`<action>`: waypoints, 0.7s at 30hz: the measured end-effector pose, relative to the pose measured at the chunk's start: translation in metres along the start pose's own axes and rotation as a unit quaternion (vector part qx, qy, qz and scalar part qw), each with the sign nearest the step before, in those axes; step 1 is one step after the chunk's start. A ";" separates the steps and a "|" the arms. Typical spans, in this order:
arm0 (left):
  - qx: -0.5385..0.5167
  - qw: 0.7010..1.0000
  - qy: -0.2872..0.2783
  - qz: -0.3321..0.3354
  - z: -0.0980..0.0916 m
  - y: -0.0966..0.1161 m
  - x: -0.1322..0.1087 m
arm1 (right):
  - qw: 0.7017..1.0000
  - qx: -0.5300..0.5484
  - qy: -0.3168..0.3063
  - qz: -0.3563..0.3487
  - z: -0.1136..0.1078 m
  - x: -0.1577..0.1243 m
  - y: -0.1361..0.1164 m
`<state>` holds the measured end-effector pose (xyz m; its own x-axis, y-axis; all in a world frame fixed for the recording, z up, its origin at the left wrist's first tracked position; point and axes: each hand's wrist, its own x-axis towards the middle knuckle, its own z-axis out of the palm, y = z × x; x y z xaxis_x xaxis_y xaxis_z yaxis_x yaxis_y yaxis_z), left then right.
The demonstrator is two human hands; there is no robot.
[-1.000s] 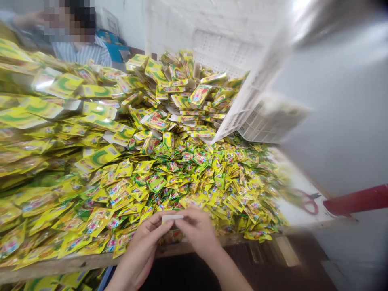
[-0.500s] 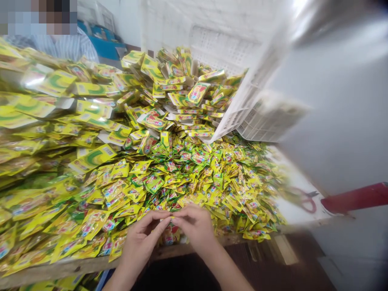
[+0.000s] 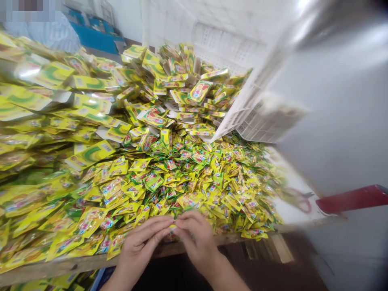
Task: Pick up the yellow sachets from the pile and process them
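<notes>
My left hand (image 3: 141,244) and my right hand (image 3: 198,240) meet at the front edge of the table, thumbs and fingertips pinched together. Between the fingertips shows a sliver of a small yellow packet (image 3: 172,227); the fingers hide most of it. Just beyond my hands lies a wide heap of small yellow and green sachets (image 3: 194,178) with printed fronts. Behind it, flat yellow-green cartons (image 3: 151,117) are piled up, several with white end flaps open.
A white perforated plastic crate (image 3: 239,109) tilts over the cartons. Pink-handled scissors (image 3: 303,200) lie at the table's right end beside a dark red, tube-like object (image 3: 348,199). A person in a striped shirt (image 3: 45,34) is at the far left. More packets show below the table's wooden edge (image 3: 60,266).
My fingertips have dropped slightly and closed in more around the small packet, with less of it showing. The camera view has shifted a little; the heaps look the same.
</notes>
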<state>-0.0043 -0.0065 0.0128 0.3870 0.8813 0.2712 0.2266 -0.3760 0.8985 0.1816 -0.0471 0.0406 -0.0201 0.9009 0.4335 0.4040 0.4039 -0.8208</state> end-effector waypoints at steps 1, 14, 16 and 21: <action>0.005 1.000 -0.003 0.008 0.000 -0.001 -0.002 | 1.000 -0.008 -0.010 0.005 -0.002 0.000 -0.001; 0.008 0.997 0.044 -0.056 0.004 -0.002 -0.002 | 0.997 -0.070 -0.029 -0.016 0.000 0.026 -0.001; 0.005 0.999 0.026 -0.022 0.004 -0.001 -0.002 | 0.998 -0.043 -0.024 -0.028 0.000 0.013 0.000; -0.002 1.000 -0.006 0.028 0.011 -0.001 -0.001 | 0.998 -0.038 -0.042 -0.036 -0.012 -0.008 0.000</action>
<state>0.0053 -0.0100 0.0077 0.4101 0.8551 0.3172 0.2003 -0.4237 0.8834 0.1927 -0.0561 0.0412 -0.1277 0.8811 0.4553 0.4661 0.4585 -0.7566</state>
